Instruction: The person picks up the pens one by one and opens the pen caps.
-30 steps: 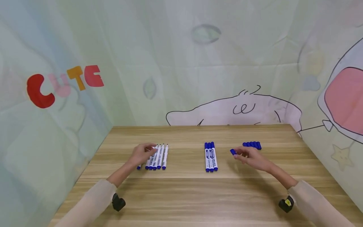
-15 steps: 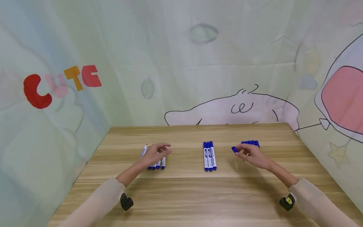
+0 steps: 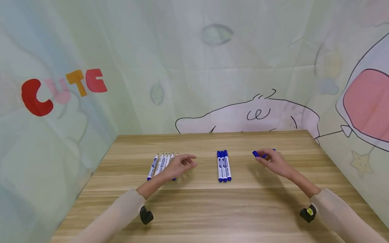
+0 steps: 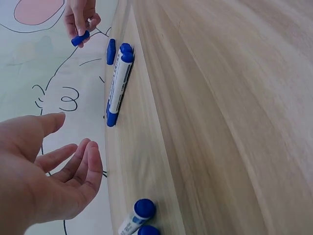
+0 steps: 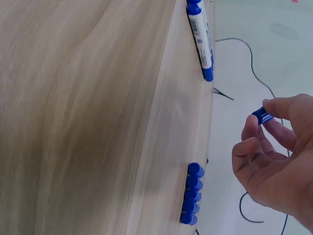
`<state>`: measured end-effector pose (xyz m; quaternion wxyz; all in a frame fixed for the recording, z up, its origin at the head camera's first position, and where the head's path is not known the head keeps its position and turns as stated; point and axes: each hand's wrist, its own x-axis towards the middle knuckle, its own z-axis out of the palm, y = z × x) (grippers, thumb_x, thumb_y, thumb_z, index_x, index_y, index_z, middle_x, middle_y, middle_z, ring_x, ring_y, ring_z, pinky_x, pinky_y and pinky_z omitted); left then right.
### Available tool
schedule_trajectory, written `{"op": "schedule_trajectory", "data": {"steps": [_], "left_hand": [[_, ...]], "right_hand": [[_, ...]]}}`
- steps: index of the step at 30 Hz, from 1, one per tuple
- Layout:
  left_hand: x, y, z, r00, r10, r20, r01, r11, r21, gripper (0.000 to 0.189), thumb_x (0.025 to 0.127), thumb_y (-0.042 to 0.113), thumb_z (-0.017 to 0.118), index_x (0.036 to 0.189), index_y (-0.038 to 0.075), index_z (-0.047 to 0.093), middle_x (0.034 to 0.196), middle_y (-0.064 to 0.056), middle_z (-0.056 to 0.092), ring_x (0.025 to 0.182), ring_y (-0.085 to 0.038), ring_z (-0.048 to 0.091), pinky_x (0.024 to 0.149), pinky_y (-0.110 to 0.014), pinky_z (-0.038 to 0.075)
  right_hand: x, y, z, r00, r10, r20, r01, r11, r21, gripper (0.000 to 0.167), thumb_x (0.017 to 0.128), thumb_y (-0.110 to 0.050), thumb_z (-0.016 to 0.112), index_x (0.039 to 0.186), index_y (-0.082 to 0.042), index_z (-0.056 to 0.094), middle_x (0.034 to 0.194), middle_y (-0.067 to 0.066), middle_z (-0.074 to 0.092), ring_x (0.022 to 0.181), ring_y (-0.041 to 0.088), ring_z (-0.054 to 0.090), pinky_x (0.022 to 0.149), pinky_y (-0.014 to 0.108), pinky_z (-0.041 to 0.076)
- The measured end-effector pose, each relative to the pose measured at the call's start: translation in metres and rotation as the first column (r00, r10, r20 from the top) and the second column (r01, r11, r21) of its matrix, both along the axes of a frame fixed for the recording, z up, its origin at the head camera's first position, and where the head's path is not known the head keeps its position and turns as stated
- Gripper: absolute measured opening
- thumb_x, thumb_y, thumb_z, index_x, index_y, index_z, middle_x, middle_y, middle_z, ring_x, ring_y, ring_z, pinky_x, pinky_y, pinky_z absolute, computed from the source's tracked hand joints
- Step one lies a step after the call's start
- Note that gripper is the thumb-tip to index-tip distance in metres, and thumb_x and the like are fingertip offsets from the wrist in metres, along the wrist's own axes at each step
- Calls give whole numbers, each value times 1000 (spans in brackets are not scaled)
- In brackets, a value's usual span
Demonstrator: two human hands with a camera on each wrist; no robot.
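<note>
Head view shows three capped markers (image 3: pixel 224 167) side by side mid-table, their caps on; to their left lies a row of uncapped markers (image 3: pixel 163 163), tips bare, so judging by how things lie, capping is partly done and this row remains without caps. The left hand (image 3: pixel 180 165) hovers over the row's right end, thumb and fingers apart, loosely curved, holding nothing. The right hand (image 3: pixel 275 163) pinches a blue cap (image 3: pixel 255 154) between thumb and fingertips, above the table (image 3: pixel 197 216). Right wrist view shows five loose caps (image 5: pixel 192 195) lined up, touching. No box or tray shows.
</note>
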<state>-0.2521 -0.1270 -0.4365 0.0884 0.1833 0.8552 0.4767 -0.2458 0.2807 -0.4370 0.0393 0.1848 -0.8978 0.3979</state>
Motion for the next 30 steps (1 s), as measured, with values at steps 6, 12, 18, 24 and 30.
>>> {"op": "schedule_trajectory", "data": {"steps": [6,12,18,24,30], "left_hand": [[1,7,-3,1000,-13,15,14,1000,-10,45,99,22,68,135,-5,60,114,-22,70,94,-25,68,78,-39,60],[1,10,-6,999,-31,44,31,999,9,46,99,22,67,136,-5,59,114,-21,70,91,-21,68,79,-42,61],[2,12,-10,995,-58,75,54,997,55,46,99,19,67,137,-6,58,114,-23,69,95,-32,68,76,-41,60],[3,14,-13,994,-79,79,74,995,68,46,98,17,68,136,-7,58,114,-24,69,93,-32,68,74,-40,60],[5,15,-14,990,-77,115,70,996,63,49,98,20,69,139,-4,57,116,-21,69,95,-32,68,73,-36,60]], "right_hand": [[-3,8,3,999,-45,3,45,999,0,29,98,-6,66,120,12,64,104,27,71,74,20,66,58,22,51],[-6,19,0,995,-86,-41,87,996,26,30,97,-8,68,120,11,66,107,29,71,73,1,57,58,21,49],[-9,31,-4,993,-115,-18,115,993,7,33,99,-8,65,124,13,62,111,32,69,70,8,63,58,24,54],[-13,45,-8,989,-149,-4,149,989,-10,36,101,-11,63,127,14,61,110,33,68,68,13,64,59,28,57],[-16,55,-10,979,-197,-51,196,980,-22,36,100,-12,64,125,13,62,103,33,70,64,9,63,56,23,52]]}}
